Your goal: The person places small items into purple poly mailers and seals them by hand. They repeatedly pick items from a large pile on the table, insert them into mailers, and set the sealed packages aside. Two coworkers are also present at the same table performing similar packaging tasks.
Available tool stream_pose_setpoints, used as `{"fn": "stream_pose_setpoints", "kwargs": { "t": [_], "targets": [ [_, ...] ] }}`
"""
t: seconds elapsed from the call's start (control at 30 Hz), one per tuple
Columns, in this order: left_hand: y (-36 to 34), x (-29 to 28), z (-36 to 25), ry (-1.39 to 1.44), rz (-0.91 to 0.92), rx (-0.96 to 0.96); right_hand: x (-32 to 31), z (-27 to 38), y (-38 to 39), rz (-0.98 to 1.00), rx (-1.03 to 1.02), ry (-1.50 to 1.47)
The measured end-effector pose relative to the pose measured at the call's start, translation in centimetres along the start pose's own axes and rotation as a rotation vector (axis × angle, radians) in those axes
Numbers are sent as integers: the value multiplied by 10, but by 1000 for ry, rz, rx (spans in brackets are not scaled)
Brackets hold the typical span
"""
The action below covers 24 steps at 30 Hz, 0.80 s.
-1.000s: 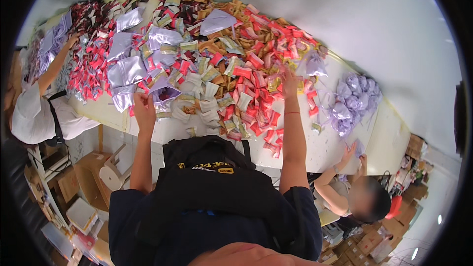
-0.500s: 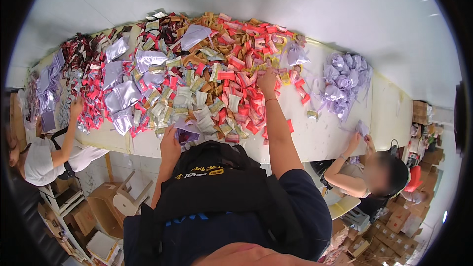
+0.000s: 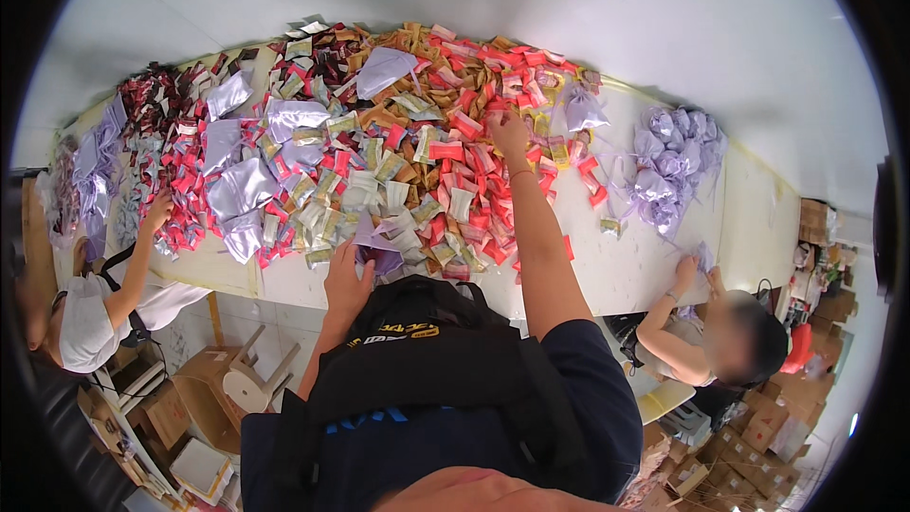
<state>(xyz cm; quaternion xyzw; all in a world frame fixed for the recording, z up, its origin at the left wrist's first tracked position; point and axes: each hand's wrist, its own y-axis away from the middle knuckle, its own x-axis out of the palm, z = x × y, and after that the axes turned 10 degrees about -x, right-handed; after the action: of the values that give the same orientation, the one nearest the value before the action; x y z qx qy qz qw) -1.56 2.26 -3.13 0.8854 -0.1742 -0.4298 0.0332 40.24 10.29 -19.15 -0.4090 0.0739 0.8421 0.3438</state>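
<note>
One hand on the pouch, the other out in the candy-coloured pile

So the left hand [image 3: 348, 283] is sitting around the lower middle of the frame, and it's grasping a small lilac satin pouch [image 3: 381, 261] by its side. That pouch is hanging out near the front edge of the long white table [image 3: 607, 275], just above the black fabric bag [image 3: 408, 332] on the wearer's chest. Its mouth seems to be gaping, but I'm not making out what's inside.

The right hand [image 3: 509, 133] is resting up in the upper middle, fingers among the red, shiny, pillow-shaped packets [image 3: 464, 123]. Are they pinching one? Honestly can't tell, the fingertips are blending into the pile.

Just right of that hand, a gathered lilac satin pouch [image 3: 583, 112] is standing alone, and a heap of rounded lilac satin pouches [image 3: 668, 171] is sitting further right. Flat lilac satin pouches [image 3: 242, 190] are lying on the packets at centre left.

My read: they're in the picking step, choosing packets while keeping the pouch ready. The next move is probably calling for a secure pinch on a packet, then a clean path to the pouch, with the left hand keeping that mouth wide.
</note>
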Motion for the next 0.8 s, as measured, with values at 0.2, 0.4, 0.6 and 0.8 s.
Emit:
{"fn": "stream_pose_setpoints", "kwargs": {
  "t": [0.2, 0.4, 0.6, 0.8],
  "targets": [
    [-10, 31, 39, -42, -122, -42, -11, -32, 34, -90, 202, -847],
    [-12, 25, 41, 84, -101, -115, -79, 80, 77, 112, 530, -1239],
    [-9, 28, 47, 117, -77, -50, -34, 101, 99, 630, 114, -726],
    [-8, 24, 43, 133, -39, -50, 14, 96, 114, 456, -641, 292]
  ]
}}
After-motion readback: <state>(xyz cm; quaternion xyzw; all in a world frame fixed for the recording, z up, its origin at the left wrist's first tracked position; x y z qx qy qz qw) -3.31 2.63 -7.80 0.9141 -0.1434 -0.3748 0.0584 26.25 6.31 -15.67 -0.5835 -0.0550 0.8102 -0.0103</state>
